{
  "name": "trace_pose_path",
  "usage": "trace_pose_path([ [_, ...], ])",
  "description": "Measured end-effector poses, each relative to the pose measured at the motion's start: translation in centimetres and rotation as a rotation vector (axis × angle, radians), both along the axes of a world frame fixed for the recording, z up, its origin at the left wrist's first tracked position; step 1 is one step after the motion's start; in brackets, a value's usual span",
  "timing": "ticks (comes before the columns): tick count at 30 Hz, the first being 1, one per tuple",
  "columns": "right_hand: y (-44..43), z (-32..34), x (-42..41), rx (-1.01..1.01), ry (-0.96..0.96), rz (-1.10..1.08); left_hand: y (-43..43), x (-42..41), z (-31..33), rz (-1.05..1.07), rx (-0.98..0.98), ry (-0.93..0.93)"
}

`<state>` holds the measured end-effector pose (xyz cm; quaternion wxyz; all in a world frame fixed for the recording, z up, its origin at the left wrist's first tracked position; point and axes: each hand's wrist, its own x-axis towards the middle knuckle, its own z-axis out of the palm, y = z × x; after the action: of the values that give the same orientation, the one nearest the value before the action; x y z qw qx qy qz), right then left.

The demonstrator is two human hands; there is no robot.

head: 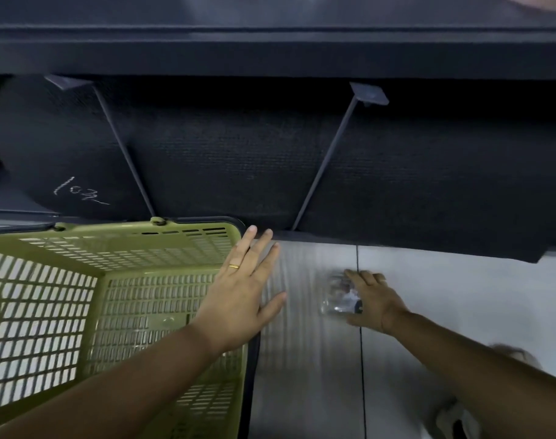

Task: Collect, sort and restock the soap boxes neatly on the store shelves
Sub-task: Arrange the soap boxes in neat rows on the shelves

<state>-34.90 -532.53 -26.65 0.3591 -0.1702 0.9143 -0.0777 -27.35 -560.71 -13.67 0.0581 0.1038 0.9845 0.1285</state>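
Note:
A green slotted plastic basket (48, 299) sits on the floor at the lower left, and no soap box shows inside it. My left hand (241, 289) hovers with straight, spread fingers over the basket's right rim, a gold ring on one finger. My right hand (373, 301) reaches down to the pale tiled floor and grips a small blurred clear packet (338, 294) between thumb and fingers. What the packet holds is too blurred to tell. No soap boxes are visible on the shelves.
A dark shelf unit (270, 52) fills the upper half, with a black mesh back panel and two slanted metal braces (327, 160). Chalk writing (77, 191) marks the panel at left. Grey floor tiles (444, 296) spread to the right.

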Motion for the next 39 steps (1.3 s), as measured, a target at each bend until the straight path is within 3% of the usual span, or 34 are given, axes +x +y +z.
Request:
trace_pose_path([
  [3,-1.1,2.1,1.4,-0.020,-0.099,0.071,-0.2,0.0,0.0,-0.019,-0.012,0.023],
  [7,-2.2,9.7,0.4,-0.108,-0.071,0.124,-1.4,-0.9,1.8,-0.101,-0.058,0.085],
  [13,-3.2,27.0,-2.6,-0.165,0.049,0.348,-5.9,-5.4,13.2,0.063,0.126,0.677],
  [16,-5.3,35.6,-4.1,-0.329,0.239,0.389,-8.9,-8.1,17.7,0.238,0.056,0.828],
  [18,-7.7,40.4,-5.8,-0.454,0.407,0.388,-10.6,-10.4,19.4,0.328,-0.022,0.749],
  [23,-14.5,45.6,-13.4,-0.531,0.821,0.264,-12.2,-13.6,20.5,0.418,-0.094,0.286],
  [29,-18.5,44.4,-18.2,-0.438,0.814,0.153,-12.4,-13.5,20.5,0.396,-0.102,0.243],
  [39,-19.4,41.9,-18.8,-0.494,0.983,0.076,-12.3,-13.4,20.3,0.380,-0.126,0.275],
])
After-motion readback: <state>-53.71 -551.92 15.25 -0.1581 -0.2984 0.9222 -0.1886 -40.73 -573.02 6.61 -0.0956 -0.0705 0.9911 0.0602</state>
